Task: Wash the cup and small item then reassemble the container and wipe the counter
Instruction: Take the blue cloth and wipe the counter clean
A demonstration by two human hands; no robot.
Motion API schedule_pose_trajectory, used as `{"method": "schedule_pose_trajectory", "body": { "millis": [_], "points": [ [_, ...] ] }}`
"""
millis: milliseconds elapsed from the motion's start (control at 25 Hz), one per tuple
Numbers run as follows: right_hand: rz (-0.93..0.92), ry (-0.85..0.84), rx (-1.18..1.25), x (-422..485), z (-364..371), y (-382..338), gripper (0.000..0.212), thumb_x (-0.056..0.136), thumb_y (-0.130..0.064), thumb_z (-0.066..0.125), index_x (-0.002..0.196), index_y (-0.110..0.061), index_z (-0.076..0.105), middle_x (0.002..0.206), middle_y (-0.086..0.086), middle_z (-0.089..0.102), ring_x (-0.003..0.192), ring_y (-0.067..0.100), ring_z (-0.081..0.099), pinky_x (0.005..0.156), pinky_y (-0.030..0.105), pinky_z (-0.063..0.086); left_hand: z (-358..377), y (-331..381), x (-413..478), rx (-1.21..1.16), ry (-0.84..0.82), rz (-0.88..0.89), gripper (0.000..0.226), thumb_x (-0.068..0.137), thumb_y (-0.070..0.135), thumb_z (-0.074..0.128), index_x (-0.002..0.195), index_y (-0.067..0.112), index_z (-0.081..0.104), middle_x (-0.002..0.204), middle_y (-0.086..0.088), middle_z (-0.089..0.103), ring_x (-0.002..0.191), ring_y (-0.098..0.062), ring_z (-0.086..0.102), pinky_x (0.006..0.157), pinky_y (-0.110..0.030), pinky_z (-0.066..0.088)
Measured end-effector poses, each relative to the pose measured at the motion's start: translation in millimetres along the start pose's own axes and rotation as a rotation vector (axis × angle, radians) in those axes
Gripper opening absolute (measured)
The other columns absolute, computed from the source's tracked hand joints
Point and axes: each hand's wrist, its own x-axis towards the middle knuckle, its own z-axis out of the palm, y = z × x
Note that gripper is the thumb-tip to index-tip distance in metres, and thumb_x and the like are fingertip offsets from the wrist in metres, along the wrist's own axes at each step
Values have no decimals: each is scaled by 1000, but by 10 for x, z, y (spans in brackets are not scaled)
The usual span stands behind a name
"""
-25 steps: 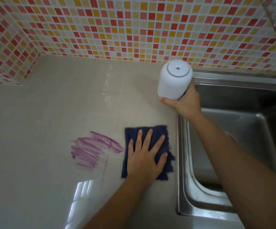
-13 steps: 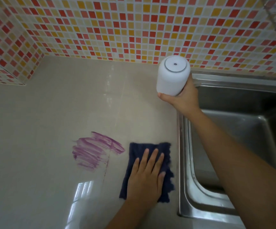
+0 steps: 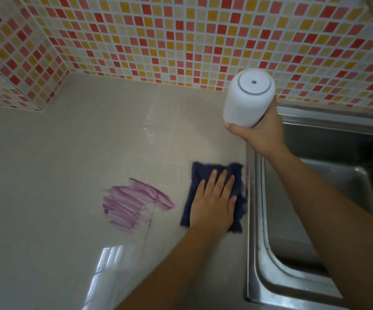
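left hand (image 3: 213,205) is pressing flat on the dark blue cloth (image 3: 200,173) beside the purple smear (image 3: 134,203), right hand (image 3: 260,133) is gripping the white container (image 3: 245,101)

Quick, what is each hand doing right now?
Left hand: open, flat on the cloth.
Right hand: closed, holding the container.

Left hand (image 3: 213,204) presses flat on a blue cloth (image 3: 205,173) beside a purple smear (image 3: 134,202) on the desk (image 3: 69,164); right hand (image 3: 259,133) grips a white container (image 3: 245,101).
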Motion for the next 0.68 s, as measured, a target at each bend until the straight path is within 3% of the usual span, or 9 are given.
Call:
{"method": "schedule_pose_trajectory", "body": {
  "millis": [80, 160, 240, 320, 440, 560, 640, 680],
  "points": [
    [26, -9, 1, -36, 49, 64, 95, 57, -22, 88, 134, -22, 32, 118, -11, 49, 107, 3, 48, 74, -4, 38, 50, 43, -718, -9, 21, 17, 48, 96, 40, 23, 138, 25, 41, 143, 4, 47, 135, -17, 38, 112, -37, 27],
    [58, -22, 8, -66, 118, 140, 96, 57, -22, 88, 135, -23, 32, 118, -13, 48, 108, 3, 47, 77, -1, 37, 87, 20, -1011, -16, -19, -1, 48, 96, 43, 22, 139, 26, 37, 144, 4, 45, 136, -16, 33, 114, -37, 13],
    [62, -42, -10, -85, 190, 182, 98, 57, -25, 88, 136, -24, 31, 120, -12, 48, 110, 4, 46, 83, 10, 39, 55, -36, -772, 39, -16, -9, 52, 92, 47, 31, 140, 28, 36, 146, 4, 43, 137, -18, 34, 111, -40, 9],
    [53, -31, -42, -91, 240, 195, 100, 55, -29, 88, 137, -23, 32, 121, -11, 50, 111, 6, 47, 88, 21, 40, -34, -191, -269, 63, 21, -39, 55, 91, 47, 27, 141, 28, 37, 147, 2, 41, 137, -20, 35, 110, -42, 7],
    [48, -3, -38, -96, 287, 194, 98, 55, -29, 89, 136, -20, 34, 125, -5, 53, 112, 6, 48, 90, 21, 40, -246, -721, 400, 64, -16, -120, 57, 93, 46, 15, 147, 28, 21, 156, 3, 21, 145, -19, 13, 113, -44, -7],
    [36, -25, 4, -119, 350, 201, 96, 56, -28, 89, 135, -17, 36, 124, -7, 52, 112, 5, 49, 86, 9, 40, -427, -1327, 514, 35, -84, -284, 54, 98, 45, 19, 149, 29, 9, 159, 5, 5, 146, -18, 0, 116, -47, -2],
    [50, -45, 29, -172, 429, 220, 91, 56, -22, 89, 131, -18, 36, 121, -8, 50, 110, 4, 48, 83, 5, 38, -440, -1544, 255, -6, -18, -348, 54, 98, 43, 20, 149, 27, 12, 159, 1, 8, 146, -22, 4, 115, -50, 8],
    [61, -52, 41, -202, 477, 235, 92, 56, -23, 89, 131, -21, 36, 119, -9, 50, 109, 5, 49, 84, 9, 40, -397, -1530, 58, 29, 35, -375, 54, 98, 42, 20, 149, 25, 17, 158, -2, 15, 145, -25, 11, 113, -51, 16]
  ]
}}
